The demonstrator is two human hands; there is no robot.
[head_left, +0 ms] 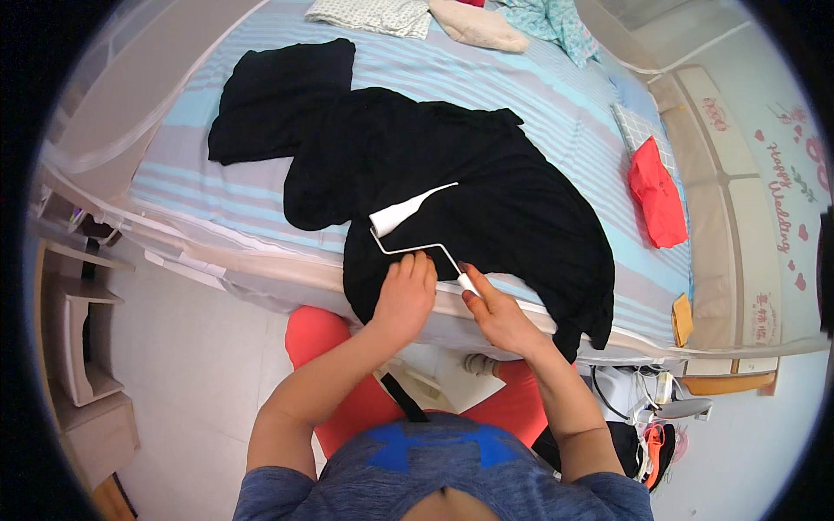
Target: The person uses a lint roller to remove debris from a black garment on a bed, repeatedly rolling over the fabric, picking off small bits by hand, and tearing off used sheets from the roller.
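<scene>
A black garment [530, 200] lies spread over the near side of the bed, partly hanging over its edge. My right hand [504, 314] is closed round the white handle of a lint roller [395, 218]. A bent white wire runs from the handle to the roller head, which rests on the black cloth. From the head a pointed strip of white sheet [426, 199] stretches away to the upper right. My left hand [407, 291] lies on the garment just below the wire, fingers stretched out and pressing the cloth, with no tool in it.
The bed has a striped blue and grey sheet [556, 104]. Pillows [478, 24] and a patterned cloth lie at the far side. A red bag [656, 195] sits near the headboard at right. Shelves [82, 339] stand at left; cables [647, 386] and bags are at lower right.
</scene>
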